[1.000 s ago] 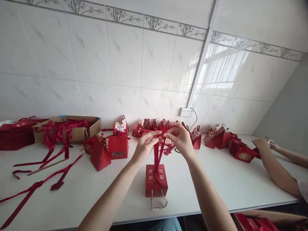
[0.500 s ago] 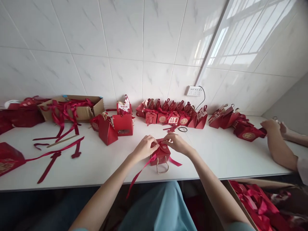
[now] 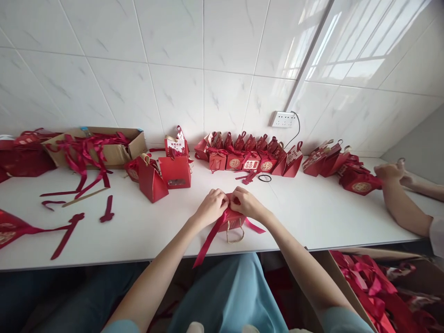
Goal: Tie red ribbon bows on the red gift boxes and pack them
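In front of me on the white table, a small red gift box (image 3: 230,225) stands with a beige rope handle (image 3: 236,241) hanging from its near side. Both hands meet over its top, fingers pinched. My left hand (image 3: 212,206) is closed on the red ribbon (image 3: 210,243), whose long tail drops past the table's front edge. My right hand (image 3: 248,203) also pinches the ribbon, close to the left one; another tail sticks out on the right. The fingers hide the knot or loop between them.
Red gift boxes (image 3: 251,162) stand in rows along the tiled wall. A cardboard box of ribbons (image 3: 137,145) is at the back left, with ribbon pieces (image 3: 65,238) before it. A co-worker's hands (image 3: 390,172) are at the far right. An open carton (image 3: 342,296) sits below the table edge.
My hands have drawn together over the box top, fingers curled in tighter. The left ribbon tail has shifted and looks wider. The whole view has tilted slightly.
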`<state>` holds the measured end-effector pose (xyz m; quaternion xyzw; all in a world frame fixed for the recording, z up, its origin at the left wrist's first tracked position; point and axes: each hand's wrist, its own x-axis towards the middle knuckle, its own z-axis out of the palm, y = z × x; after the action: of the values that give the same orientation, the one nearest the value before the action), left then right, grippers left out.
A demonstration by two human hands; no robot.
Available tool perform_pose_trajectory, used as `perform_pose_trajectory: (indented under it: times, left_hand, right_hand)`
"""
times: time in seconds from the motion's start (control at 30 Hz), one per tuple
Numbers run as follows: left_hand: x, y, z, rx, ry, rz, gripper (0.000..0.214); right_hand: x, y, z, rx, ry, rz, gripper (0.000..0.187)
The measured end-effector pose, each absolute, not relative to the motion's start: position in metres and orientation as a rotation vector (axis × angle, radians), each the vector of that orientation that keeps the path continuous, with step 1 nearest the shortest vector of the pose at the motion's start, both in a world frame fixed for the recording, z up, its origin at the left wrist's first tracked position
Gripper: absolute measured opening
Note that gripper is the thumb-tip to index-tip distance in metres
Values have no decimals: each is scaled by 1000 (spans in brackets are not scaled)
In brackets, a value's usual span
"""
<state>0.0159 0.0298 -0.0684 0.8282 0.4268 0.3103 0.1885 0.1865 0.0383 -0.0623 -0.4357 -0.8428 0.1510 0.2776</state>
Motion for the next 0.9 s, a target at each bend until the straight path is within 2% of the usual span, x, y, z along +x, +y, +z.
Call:
perform_pose_trajectory:
  times: [0.6, 0.7, 0.9]
  left_hand:
    - [12, 27, -84, 2274, 1169, 1050, 15]
    - [12, 27, -83, 2263, 1173, 1040, 14]
    - [12, 25, -79, 2250, 1177, 1011, 9]
  right_hand:
    - [192, 25, -70, -1026, -2076, 403, 9]
    - [190, 24, -70, -1020, -2107, 431, 6]
    - [188, 25, -69, -1118, -1945, 627, 13]
